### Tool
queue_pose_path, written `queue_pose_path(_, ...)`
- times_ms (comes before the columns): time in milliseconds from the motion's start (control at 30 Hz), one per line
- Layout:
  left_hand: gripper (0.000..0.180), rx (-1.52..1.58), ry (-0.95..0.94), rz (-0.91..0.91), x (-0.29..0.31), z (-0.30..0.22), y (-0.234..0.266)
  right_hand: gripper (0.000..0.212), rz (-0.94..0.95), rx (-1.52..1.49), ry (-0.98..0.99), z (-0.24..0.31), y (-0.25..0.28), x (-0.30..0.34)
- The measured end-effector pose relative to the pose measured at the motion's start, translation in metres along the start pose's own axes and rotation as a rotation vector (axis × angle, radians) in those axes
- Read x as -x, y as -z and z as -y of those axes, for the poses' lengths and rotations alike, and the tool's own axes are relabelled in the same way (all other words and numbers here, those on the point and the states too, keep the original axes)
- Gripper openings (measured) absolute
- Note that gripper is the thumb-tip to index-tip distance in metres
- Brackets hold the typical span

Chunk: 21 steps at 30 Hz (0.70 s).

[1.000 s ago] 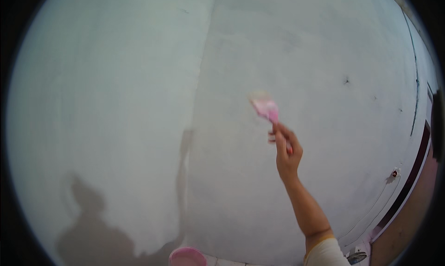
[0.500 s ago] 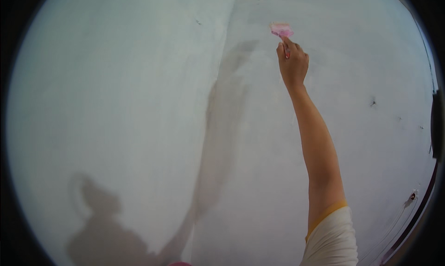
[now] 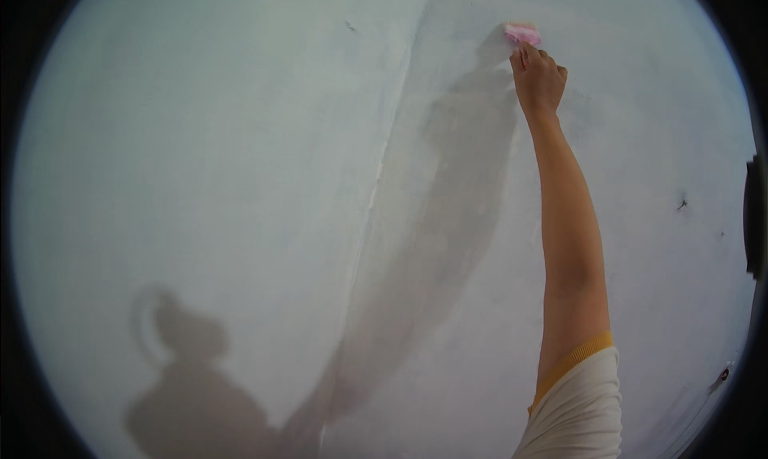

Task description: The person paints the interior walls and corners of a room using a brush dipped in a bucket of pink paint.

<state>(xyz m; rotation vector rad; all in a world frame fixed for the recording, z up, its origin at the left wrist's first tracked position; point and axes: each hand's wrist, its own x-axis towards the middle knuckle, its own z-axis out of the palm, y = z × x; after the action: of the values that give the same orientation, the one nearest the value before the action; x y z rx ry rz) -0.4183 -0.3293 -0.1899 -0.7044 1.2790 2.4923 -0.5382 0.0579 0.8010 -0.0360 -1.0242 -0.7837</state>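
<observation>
With my right arm stretched up, my right hand is closed around the handle of a pink-stained paintbrush. The brush's wide head points upward and lies against or very close to the pale right-hand wall; whether the bristles touch cannot be made out. Part of the handle is hidden by my fingers. My left hand is out of the picture.
A vertical corner joins this wall to the left wall. My shadow falls across both. A dark mark and a small dark-red fitting with wires are at the right, near a black object.
My right hand has moved up and to the right with the paintbrush. Its shadow has come closer to the brush. The view has shifted slightly, so the corner appears farther right.
</observation>
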Motion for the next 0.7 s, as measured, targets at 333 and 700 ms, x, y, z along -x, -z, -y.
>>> queue_pose_path(333,0.030,0.040,-0.009,-0.042,-0.014,-0.019,0.037,0.015,-0.182,-0.094,0.146,0.043,0.044,0.016)
queue_pose_path(700,0.026,0.027,-0.047,-0.160,-0.008,-0.038,0.042,0.011,0.060,-0.037,0.037,0.015,-0.005,-0.012)
